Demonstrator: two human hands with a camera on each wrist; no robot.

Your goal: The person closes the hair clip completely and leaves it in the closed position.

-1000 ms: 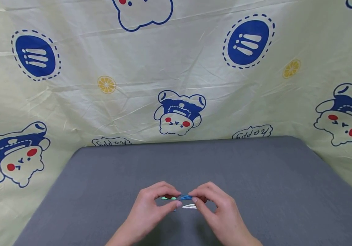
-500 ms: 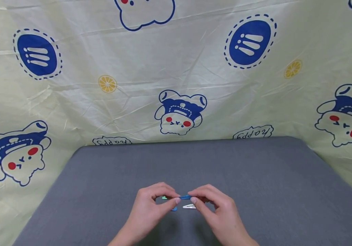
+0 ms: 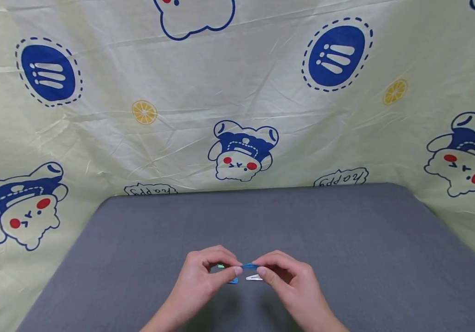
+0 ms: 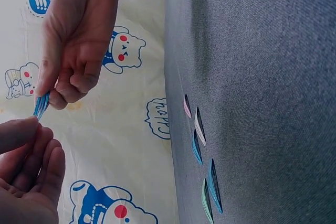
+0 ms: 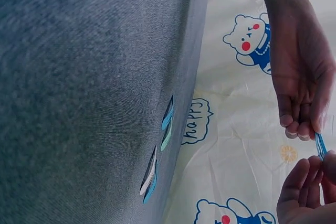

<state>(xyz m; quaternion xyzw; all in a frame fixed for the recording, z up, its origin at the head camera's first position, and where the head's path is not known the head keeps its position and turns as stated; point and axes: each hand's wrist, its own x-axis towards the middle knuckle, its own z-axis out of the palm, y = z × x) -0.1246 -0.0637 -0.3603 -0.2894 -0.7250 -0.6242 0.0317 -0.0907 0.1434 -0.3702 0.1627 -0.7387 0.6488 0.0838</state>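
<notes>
A blue snap hair clip [image 3: 250,266] [image 4: 41,105] [image 5: 321,145] is held up above the table between both hands. My left hand [image 3: 200,279] [image 4: 31,169] pinches its left end between thumb and fingertips. At the other end, my right hand [image 3: 297,283] [image 5: 307,192] pinches it the same way. The fingertips cover both ends. Below the hands lie a white snap clip [image 3: 254,277], a second blue clip [image 3: 233,280] and a green clip [image 3: 220,266], the last partly hidden by the left hand.
The left wrist view also shows a pink clip [image 4: 187,106] on the table, near the white and blue ones. A grey cloth-covered table [image 3: 337,230] spreads around the hands. Behind it hangs a pale printed curtain [image 3: 187,78].
A second ago the left thumb and fingers were parted beside the blue clip; now they pinch its end. The right hand keeps its pinch. More of the blue clip on the table shows.
</notes>
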